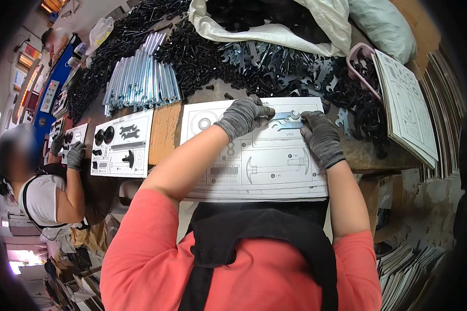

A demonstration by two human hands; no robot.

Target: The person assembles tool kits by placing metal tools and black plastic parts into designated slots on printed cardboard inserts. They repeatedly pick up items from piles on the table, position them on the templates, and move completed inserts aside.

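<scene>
Two gloved hands — left hand (244,118), right hand (320,137) — on flat wrench (285,122)

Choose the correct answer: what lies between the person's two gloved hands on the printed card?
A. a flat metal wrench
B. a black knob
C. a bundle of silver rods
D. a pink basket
A: a flat metal wrench lies on the printed card, with the left hand and the right hand at its two ends.

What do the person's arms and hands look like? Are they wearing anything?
Both hands wear grey knitted gloves: the left hand and the right hand. The gloves end at ribbed cuffs at the wrists. The forearms are bare, and short coral-red sleeves cover the upper arms.
</scene>
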